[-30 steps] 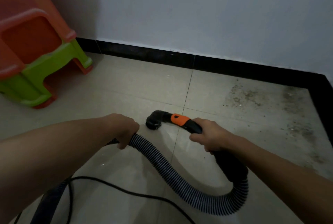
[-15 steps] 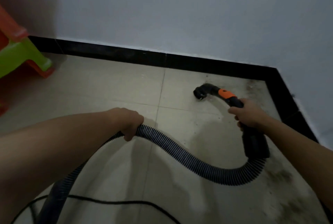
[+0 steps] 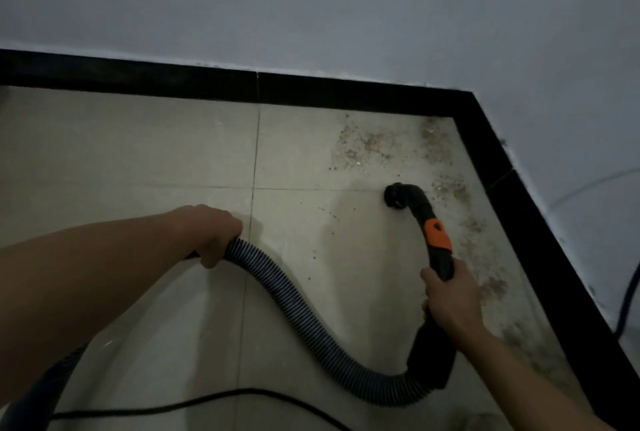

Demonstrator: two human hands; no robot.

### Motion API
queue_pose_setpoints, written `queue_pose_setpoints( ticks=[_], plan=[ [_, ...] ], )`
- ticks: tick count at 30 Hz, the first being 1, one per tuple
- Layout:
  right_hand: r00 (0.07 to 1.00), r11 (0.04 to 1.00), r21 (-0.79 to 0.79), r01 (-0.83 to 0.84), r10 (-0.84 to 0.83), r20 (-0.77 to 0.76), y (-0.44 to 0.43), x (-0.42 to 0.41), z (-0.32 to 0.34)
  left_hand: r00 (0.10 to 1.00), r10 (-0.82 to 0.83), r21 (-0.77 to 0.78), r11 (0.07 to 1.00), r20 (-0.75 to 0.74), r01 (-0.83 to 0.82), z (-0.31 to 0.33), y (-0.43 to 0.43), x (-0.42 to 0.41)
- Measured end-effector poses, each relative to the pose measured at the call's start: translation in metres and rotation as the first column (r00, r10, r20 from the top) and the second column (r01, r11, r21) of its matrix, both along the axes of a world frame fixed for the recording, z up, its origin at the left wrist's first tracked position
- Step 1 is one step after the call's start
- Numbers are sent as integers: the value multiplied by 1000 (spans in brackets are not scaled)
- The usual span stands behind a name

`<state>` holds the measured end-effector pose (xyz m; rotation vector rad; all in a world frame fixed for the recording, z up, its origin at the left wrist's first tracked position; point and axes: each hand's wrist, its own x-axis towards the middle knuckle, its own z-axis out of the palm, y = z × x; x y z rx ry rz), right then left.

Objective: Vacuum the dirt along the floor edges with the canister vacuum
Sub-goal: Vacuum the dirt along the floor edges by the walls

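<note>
We hold the vacuum's ribbed hose (image 3: 294, 295) in our left hand (image 3: 211, 236), fingers curled down around it from above, so the hose runs out under the palm. Our right hand (image 3: 450, 299) wraps the black handle (image 3: 441, 262) just below its orange collar (image 3: 438, 235), fingers and thumb closed right round the tube. From that grip the handle curves up to the round nozzle (image 3: 397, 195), which sits low over the pale tiled floor (image 3: 138, 153), close to a grout line. We cannot tell whether it actually touches the tile.

The dirt (image 3: 363, 146) lies as a brownish scatter just beyond the nozzle, toward the corner. More of it runs in a band to the right of the handle, along the black skirting (image 3: 540, 257) and down past our right forearm. A few loose specks dot the tile left of the nozzle. The skirting turns a corner at upper right under the grey-white wall (image 3: 311, 8).

Between our hands the hose sags in a deep loop toward us. A thin black cord (image 3: 207, 402) crosses the tiles below that loop, and a second dark cable (image 3: 628, 299) hangs against the wall at the far right edge.
</note>
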<state>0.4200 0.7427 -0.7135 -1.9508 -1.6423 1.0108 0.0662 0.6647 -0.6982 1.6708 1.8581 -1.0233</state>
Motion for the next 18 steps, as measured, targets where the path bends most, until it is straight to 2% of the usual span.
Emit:
queue_pose_setpoints(
  ticks=[4,8,14,18],
  plan=[
    [993,993,-14,-120,120,11,-15,-26,3,998,-27,8,1000,-48,28,-5,5,-2],
    [974,973,-69,-222,224,21,-32,-42,10,999,40,35,999,-25,-39,-8,-2,-4],
    [971,968,-122,-218,228,71,-74,-21,24,993,56,49,997,102,-61,-20,-41,26],
    [983,974,-147,-173,181,41,-105,-18,11,996,61,29,998,71,-63,-14,-63,21]
  ],
)
